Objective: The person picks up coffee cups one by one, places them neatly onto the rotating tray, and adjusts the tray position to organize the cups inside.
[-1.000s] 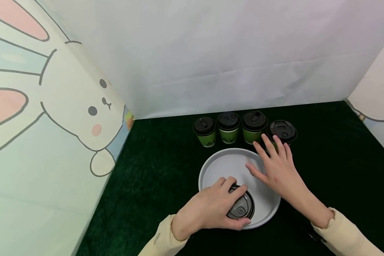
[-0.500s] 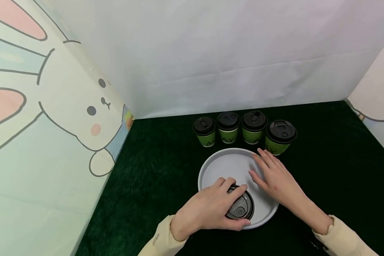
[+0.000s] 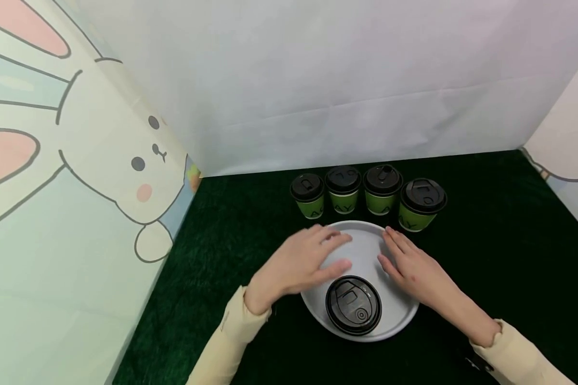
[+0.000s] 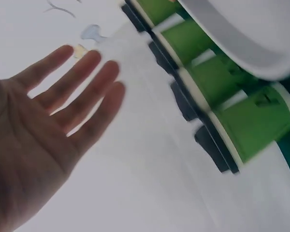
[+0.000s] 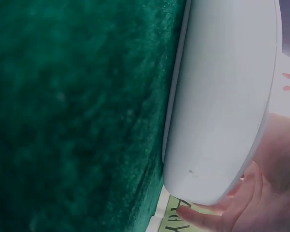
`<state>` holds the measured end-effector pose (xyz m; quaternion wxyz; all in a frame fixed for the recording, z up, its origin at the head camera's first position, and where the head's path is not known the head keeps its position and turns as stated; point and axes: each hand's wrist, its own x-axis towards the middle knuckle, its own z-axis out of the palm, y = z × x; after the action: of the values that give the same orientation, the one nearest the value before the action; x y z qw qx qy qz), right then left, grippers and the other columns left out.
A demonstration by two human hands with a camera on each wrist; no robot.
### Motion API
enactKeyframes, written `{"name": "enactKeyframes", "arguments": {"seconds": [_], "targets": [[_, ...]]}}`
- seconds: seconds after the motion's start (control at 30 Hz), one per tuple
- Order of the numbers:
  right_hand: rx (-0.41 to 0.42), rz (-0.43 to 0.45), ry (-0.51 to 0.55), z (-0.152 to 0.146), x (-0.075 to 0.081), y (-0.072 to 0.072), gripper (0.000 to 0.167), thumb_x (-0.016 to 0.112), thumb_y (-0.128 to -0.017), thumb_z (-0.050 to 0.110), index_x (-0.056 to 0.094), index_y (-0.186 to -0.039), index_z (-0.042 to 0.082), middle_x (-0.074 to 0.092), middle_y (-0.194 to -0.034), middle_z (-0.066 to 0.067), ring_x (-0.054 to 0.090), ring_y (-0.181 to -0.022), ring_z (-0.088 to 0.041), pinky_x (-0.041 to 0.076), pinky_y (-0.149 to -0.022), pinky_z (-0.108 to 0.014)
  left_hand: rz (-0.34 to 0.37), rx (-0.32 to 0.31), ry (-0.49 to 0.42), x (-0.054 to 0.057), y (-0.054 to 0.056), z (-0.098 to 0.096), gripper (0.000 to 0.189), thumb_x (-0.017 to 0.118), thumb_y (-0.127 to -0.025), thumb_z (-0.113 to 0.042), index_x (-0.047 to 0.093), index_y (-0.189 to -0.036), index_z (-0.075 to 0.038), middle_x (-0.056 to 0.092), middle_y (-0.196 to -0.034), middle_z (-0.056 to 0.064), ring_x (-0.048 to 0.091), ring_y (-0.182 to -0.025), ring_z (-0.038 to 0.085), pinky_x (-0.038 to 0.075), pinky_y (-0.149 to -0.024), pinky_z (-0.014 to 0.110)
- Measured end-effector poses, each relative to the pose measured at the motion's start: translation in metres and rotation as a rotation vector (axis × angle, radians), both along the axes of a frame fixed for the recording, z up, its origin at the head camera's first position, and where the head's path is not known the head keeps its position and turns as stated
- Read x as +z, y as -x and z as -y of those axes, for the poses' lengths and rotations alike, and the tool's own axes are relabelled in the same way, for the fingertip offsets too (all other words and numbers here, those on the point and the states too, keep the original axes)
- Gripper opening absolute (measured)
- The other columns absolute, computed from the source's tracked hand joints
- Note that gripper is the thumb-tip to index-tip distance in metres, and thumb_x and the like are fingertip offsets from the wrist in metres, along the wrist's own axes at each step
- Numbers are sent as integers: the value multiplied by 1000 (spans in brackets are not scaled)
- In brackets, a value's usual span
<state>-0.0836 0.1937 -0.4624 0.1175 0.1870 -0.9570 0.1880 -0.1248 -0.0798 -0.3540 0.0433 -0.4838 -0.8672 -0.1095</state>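
L hand [image 3: 296,263] off blk lid [image 3: 354,305], now abv tray [image 3: 366,251]

Leftmost green cup [image 3: 310,207] shows "A", second cup [image 3: 343,202] "AY", third cup [image 3: 379,203] "A", rightmost cup [image 3: 416,217] "AY".

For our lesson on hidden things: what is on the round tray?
A black lid shows toward the near side; anything beneath is covered. The left hand hides some tray.

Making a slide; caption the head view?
Left hand and right hand flank a tray and black lid, four lidded green cups behind.
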Motion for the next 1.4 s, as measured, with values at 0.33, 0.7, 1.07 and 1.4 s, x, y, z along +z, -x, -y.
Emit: {"name": "enactKeyframes", "arguments": {"seconds": [0.33,0.7,1.07,1.4], "targets": [[32,-68,-85,-4,0,-2,65,67,-96,33,50,-141,-11,47,-147,-29,50,-132,-45,46,-98,-60,-290,9,-249,-5,82,2,36,49,-106,-33,71,-119,-8,64,-110,8,58,-95,23,48,-86,36],[13,-31,-145,-9,3,-15,67,66,-96,38,51,-141,-9,46,-149,-27,50,-132,-43,47,-96,-59,-244,223,-156,-20,130,11,39,51,-105,-36,63,-131,-9,55,-129,15,52,-114,34,45,-93,50],[-17,15,-155,-15,6,-37,69,67,-96,41,50,-143,-6,44,-151,-26,50,-132,-43,47,-97,-60,-125,289,-33,-33,145,10,50,44,-106,-44,52,-143,-12,46,-138,14,46,-122,34,44,-96,50],[-46,49,-156,-16,16,-58,69,66,-96,44,52,-142,-6,46,-149,-26,53,-130,-43,47,-97,-60,-64,315,11,-31,142,2,56,40,-106,-51,47,-148,-14,43,-144,15,44,-128,35,43,-99,51]]}}
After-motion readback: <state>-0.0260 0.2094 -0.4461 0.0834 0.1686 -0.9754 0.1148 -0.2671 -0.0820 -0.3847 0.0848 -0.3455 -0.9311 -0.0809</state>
